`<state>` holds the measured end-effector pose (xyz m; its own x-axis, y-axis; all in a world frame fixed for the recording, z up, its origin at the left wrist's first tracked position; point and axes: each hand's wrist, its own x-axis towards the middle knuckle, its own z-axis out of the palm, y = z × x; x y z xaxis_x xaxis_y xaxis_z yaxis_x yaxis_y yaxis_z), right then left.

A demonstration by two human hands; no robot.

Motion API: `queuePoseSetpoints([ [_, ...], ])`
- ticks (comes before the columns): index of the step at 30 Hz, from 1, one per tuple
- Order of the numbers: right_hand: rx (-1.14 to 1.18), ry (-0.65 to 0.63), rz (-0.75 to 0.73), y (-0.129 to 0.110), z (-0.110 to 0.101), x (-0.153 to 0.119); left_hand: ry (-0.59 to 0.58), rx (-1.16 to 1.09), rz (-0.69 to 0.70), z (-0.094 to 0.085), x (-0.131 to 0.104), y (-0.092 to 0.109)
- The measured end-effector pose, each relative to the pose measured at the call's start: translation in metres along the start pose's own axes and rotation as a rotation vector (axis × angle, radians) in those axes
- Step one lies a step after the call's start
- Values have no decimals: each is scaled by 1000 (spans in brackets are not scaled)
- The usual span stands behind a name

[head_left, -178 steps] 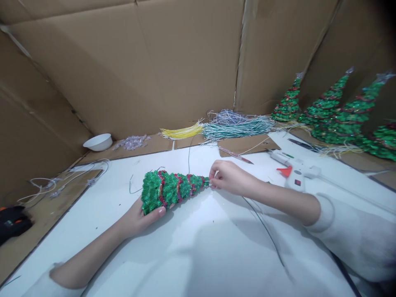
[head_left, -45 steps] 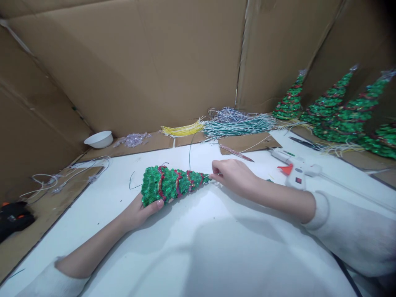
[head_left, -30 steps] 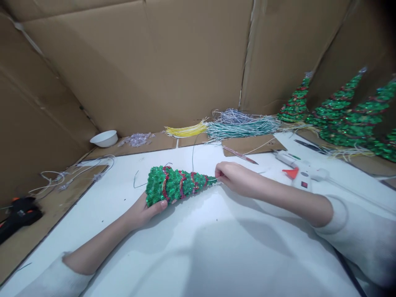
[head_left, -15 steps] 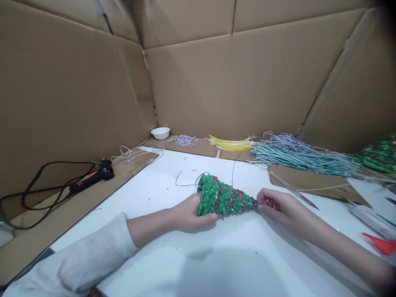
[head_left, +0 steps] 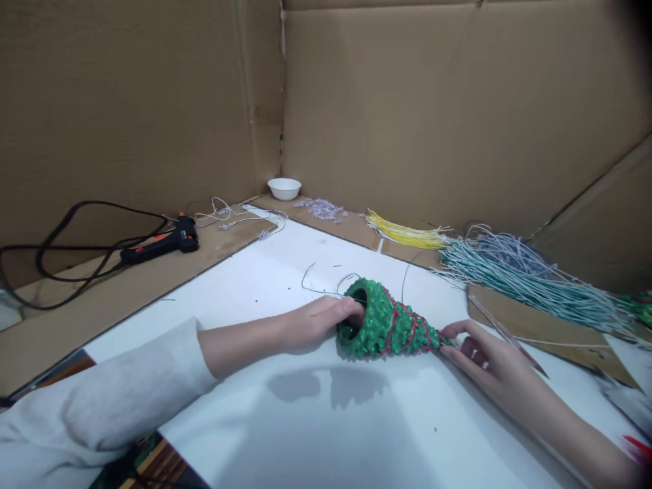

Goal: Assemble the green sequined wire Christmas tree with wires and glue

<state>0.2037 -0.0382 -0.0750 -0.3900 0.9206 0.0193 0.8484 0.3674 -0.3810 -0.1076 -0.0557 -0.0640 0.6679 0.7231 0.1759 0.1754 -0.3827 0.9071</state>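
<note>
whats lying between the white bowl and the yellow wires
In the head view, a loose pile of clear, lilac-tinted pieces lies on the cardboard strip between the white bowl and the yellow wires.

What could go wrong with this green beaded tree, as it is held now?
The left hand has its fingers inside the open base of the green beaded tree, so they might snag the thin dark wire there. The right hand pinches only the narrow tip; a hard pull or twist could perhaps bend or loosen it.
</note>
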Motion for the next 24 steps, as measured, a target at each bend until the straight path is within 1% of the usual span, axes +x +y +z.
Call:
queuePoseSetpoints([
  [2,-8,6,-13,0,0,1,-33,194,14,-4,-2,1],
  [5,-18,-4,-6,-1,0,3,-93,444,133,-7,-2,0],
  [9,23,-21,10,-1,-1,2,-100,675,218,-7,1,-2],
  [13,19,4,-54,0,0,-1,-137,852,302,-7,1,-3],
  [15,6,16,-78,0,1,-1,-134,910,344,-6,1,-5],
  [17,9,31,-71,-1,2,-2,-123,948,381,-6,3,-7],
  [19,-1,43,-57,-1,4,-2,-115,977,391,-6,5,-8],
  [21,-28,56,-58,-2,5,-3,-116,967,360,-5,7,-7],
  [24,-71,82,-62,-4,6,-4,-93,859,250,-2,8,-3],
])
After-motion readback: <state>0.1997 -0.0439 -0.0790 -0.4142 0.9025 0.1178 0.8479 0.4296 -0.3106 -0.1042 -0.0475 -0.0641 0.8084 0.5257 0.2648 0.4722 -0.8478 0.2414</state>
